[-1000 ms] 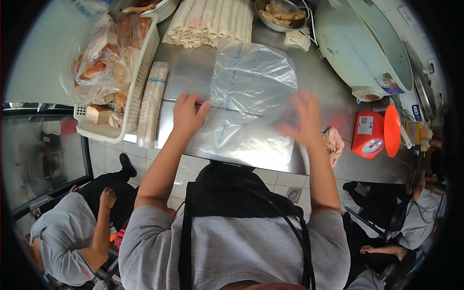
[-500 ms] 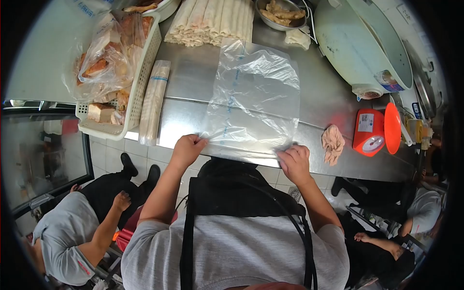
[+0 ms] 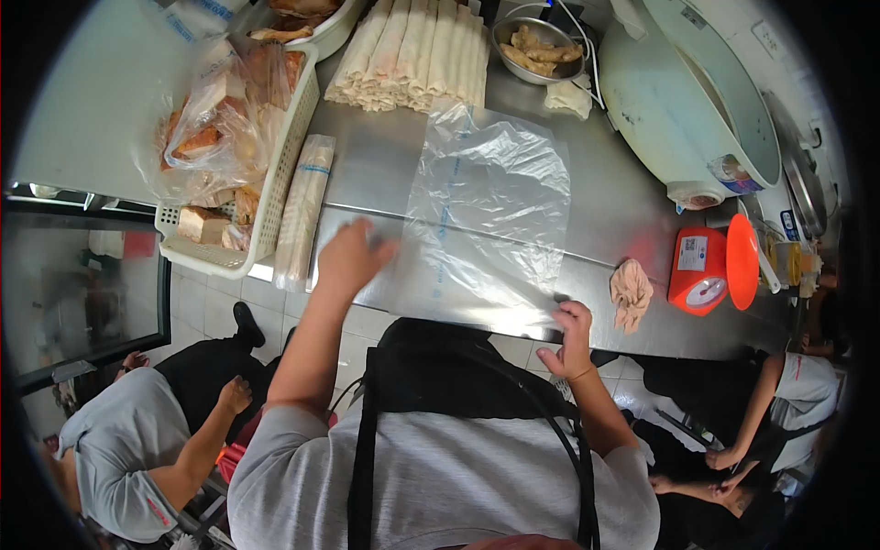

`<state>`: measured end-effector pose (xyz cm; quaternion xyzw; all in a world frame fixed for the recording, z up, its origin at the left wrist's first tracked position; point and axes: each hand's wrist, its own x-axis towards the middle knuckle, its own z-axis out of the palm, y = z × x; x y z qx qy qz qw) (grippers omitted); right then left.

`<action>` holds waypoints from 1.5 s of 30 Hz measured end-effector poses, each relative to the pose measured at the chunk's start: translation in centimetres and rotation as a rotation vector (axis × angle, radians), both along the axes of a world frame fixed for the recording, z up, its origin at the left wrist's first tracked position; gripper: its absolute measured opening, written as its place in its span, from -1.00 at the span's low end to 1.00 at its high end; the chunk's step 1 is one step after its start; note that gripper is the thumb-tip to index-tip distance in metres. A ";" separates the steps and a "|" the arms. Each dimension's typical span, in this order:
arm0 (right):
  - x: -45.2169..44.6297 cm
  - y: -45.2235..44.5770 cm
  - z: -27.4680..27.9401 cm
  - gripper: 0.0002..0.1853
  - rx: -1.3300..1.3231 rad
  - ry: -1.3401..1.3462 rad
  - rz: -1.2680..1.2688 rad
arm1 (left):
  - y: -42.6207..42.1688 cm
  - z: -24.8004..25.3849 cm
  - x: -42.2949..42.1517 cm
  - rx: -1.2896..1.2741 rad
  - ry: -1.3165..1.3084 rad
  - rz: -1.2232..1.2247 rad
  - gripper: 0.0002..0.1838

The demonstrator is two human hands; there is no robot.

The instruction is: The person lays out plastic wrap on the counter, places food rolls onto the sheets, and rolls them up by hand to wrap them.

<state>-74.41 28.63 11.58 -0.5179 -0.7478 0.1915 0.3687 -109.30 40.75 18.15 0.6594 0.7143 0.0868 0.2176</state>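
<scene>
- A clear, thin plastic bag with blue print (image 3: 495, 202) lies flat and creased on the brushed steel counter (image 3: 362, 170), its near edge close to the counter's front edge.
- It should handle as almost weightless and limp, likely slippery, clinging to the smooth metal and easily creased or torn by a sharp tug.
- The two near corners look the best places to take hold, each pinched lightly between thumb and fingertips.
- The left hand (image 3: 346, 261) is blurred over the counter, between the bag and the long folded plastic bundle with a blue band (image 3: 304, 206); its thumb stands apart from its fingers, and it holds nothing visible.
- The right hand (image 3: 575, 337) is by the near right corner, thumb spread from curled fingers; whether a fingertip touches the film, I cannot tell. A crumpled pink cloth (image 3: 631, 293) lies beyond it, to the right.
- Half a second earlier both hands were at the near corners; now the left is farther forward, off its corner, and the right thumb has opened away.
</scene>
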 end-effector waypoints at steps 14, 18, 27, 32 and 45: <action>-0.5 -0.6 -1.6 -0.33 -0.008 0.348 -0.403 | 28.1 3.9 4.3 0.219 0.192 0.189 -0.43; -1.0 -0.5 -1.3 -0.39 -0.001 0.291 -0.449 | 29.0 2.7 5.6 0.267 0.223 0.129 -0.40; -1.3 -0.3 -1.9 -0.55 0.026 0.187 -0.551 | 33.0 3.8 2.2 -0.086 -0.547 0.107 -0.41; -1.4 0.0 -2.0 -0.61 0.041 0.267 -0.575 | 34.0 1.9 -0.7 -0.259 -1.358 0.144 -0.57; -6.7 6.3 7.1 -0.45 0.210 -0.275 -0.489 | 10.2 -0.2 7.5 -0.857 -1.059 -0.838 -0.53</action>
